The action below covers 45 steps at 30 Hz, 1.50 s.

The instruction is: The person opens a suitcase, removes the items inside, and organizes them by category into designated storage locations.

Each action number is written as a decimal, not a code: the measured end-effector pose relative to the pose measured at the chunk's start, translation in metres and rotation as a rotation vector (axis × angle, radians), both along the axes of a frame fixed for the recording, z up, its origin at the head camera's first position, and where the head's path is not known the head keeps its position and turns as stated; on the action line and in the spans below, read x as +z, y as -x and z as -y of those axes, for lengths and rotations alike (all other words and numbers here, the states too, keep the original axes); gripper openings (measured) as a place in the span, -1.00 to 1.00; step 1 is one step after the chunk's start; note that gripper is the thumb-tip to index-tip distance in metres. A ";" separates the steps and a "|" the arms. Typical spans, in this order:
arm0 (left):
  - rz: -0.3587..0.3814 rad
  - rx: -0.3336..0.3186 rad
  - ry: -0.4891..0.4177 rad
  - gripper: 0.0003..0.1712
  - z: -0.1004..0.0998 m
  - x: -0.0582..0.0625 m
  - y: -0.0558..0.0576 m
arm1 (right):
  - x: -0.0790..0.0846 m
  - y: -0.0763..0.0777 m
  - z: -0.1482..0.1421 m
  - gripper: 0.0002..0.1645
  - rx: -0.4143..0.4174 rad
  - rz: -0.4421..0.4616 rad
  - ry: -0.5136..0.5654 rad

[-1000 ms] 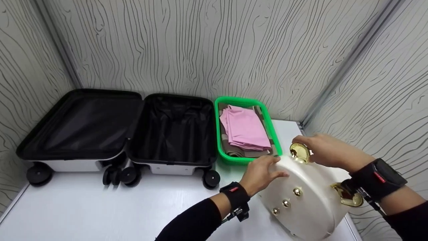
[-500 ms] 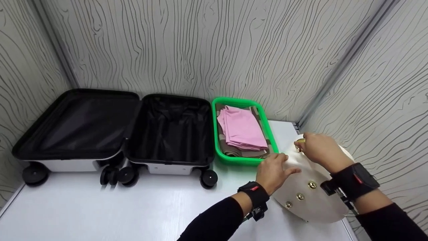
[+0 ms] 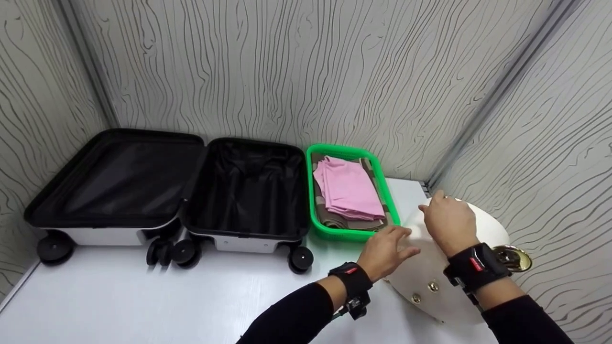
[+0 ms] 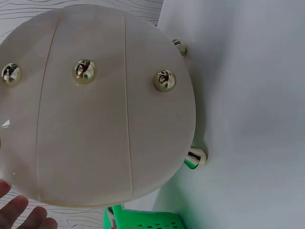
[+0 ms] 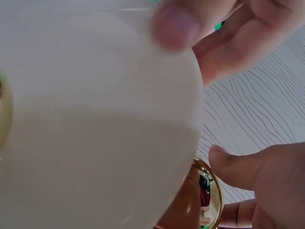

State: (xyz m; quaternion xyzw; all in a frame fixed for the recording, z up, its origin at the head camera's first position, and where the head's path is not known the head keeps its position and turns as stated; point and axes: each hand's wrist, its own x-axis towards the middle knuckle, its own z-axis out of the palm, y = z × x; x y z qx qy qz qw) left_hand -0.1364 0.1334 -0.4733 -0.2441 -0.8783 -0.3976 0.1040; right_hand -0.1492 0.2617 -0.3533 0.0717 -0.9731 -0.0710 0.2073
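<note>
A cream-white rounded case [image 3: 413, 274] with gold studs stands tilted on the table at the right. My left hand [image 3: 382, 253] is at its left edge, with the thumb spread over the face; in the left wrist view its fingertips [image 4: 28, 214] lie by the rim. The right hand [image 3: 452, 222] is over the case's upper part, fingers loosely raised. In the right wrist view, its thumb [image 5: 228, 164] is beside a gold loop fitting [image 5: 212, 195], and whether they touch is unclear. Another gold fitting [image 3: 514, 258] projects on the right side.
An open suitcase [image 3: 258, 191] with black lining and wheels lies at the left. Between it and the case is a green basket [image 3: 311, 191] holding folded pink cloth [image 3: 351, 188] over brown cloth. Patterned walls [image 3: 287, 71] enclose the white table [image 3: 167, 306].
The case has been turned and shifted right, bringing a gold fitting out on its right side. My right hand has moved off its pinch on the upper gold fitting; the left hand stays by the edge.
</note>
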 end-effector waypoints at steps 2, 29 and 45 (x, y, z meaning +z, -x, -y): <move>0.029 -0.018 0.012 -0.47 0.017 -0.001 0.001 | 0.000 0.002 0.000 -0.46 -0.002 -0.005 0.006; -0.437 0.238 0.291 -0.62 0.275 -0.067 0.017 | -0.003 0.042 -0.009 -0.63 -0.049 -0.026 0.160; -0.560 0.469 0.212 -0.74 0.331 -0.088 -0.004 | -0.017 0.070 -0.048 -0.63 -0.061 -0.069 0.268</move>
